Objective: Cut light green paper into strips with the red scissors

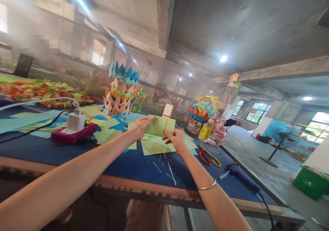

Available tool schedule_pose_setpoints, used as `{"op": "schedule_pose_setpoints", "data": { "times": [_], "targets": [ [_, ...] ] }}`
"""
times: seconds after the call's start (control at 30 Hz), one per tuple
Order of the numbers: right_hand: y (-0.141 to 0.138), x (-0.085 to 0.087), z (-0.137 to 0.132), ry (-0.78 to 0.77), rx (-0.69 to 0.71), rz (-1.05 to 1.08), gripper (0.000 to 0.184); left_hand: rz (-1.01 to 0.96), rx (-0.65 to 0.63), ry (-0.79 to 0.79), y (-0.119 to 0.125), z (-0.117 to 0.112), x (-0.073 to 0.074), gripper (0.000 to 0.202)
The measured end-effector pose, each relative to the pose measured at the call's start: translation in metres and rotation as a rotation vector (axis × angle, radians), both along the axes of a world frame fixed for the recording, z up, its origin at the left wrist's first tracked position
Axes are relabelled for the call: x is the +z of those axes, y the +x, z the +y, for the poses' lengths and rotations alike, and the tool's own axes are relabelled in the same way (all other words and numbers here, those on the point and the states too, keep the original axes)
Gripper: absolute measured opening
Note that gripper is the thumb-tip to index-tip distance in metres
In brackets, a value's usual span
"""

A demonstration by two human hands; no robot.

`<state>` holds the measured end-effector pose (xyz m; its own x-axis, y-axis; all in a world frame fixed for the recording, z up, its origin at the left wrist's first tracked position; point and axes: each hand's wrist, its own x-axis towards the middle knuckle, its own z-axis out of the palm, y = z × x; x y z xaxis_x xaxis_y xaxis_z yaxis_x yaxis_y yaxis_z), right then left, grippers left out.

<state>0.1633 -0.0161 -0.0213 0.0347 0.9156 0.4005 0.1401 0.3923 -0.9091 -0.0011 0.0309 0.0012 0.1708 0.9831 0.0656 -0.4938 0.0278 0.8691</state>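
Both my hands hold one light green sheet of paper (160, 125) above the blue table (133, 166). My left hand (140, 126) pinches its left edge, thumb on top. My right hand (176, 140) pinches the lower right edge, and a thin bangle circles that wrist. Under the sheet lie more green paper sheets (154, 147) and thin green paper strips (169, 171). Red and yellow scissors (209, 157) lie just right of my right hand.
A tall folded-paper tower (120, 94) stands behind the sheet, a smaller paper basket (204, 109) and bottles (205, 131) to the right. A white charger on a magenta power strip (72, 131) sits left. A blue glue gun (241, 176) lies near the table's right edge. Colourful paper piles (41, 90) at far left.
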Motion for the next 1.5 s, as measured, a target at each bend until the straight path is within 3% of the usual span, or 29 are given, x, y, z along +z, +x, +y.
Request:
{"op": "schedule_pose_setpoints", "data": {
  "times": [0.2,0.53,1.5],
  "targets": [
    [-0.001,-0.001,0.001,-0.056,-0.011,0.042,0.039,0.019,-0.011,-0.001,0.003,-0.006,0.002,0.022],
    [0.02,-0.001,0.01,-0.133,-0.088,0.193,0.039,0.077,-0.135,0.03,0.003,-0.011,0.007,0.01],
    [0.023,0.001,0.01,-0.08,-0.144,0.128,0.04,0.109,-0.169,0.04,0.004,-0.011,0.005,0.007]
  ]
}}
